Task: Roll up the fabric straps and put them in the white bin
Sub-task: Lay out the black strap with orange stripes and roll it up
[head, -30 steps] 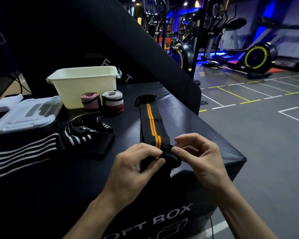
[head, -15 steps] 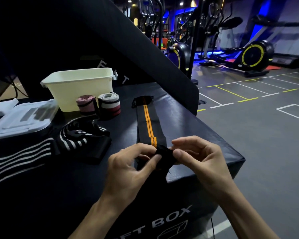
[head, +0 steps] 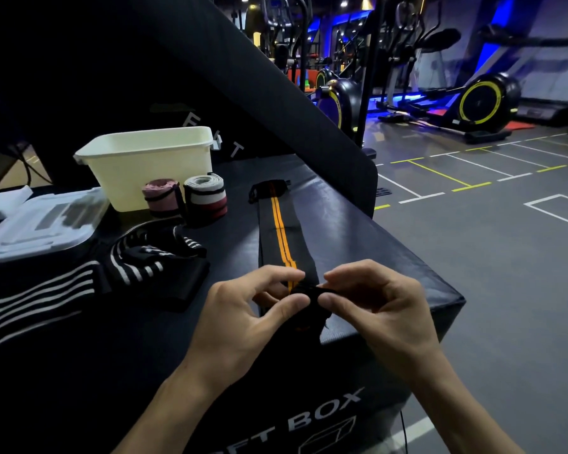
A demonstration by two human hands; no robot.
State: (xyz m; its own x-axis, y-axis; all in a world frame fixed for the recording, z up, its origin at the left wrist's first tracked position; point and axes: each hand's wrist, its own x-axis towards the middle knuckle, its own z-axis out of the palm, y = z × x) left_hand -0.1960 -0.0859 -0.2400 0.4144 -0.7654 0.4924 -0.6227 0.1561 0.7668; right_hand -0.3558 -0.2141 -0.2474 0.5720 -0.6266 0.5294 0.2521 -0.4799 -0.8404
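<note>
A black strap with orange stripes (head: 281,231) lies stretched out along the top of the black soft box (head: 368,257). Its near end is folded into a small tight roll pinched between my left hand (head: 243,319) and my right hand (head: 377,309). A black strap with white stripes (head: 79,276) lies loose and partly bunched to the left. A pink rolled strap (head: 161,198) and a white-and-red rolled strap (head: 205,198) stand in front of the white bin (head: 151,165). I cannot see inside the bin.
A clear plastic lid (head: 36,224) lies at the left. A large black slanted pad (head: 276,103) rises behind the box. The box's right edge drops to the gym floor (head: 505,257); exercise machines (head: 473,99) stand beyond.
My fingers have turned the near end of the orange-striped strap over into a small roll. The view has shifted slightly; the other straps and the bin have not moved.
</note>
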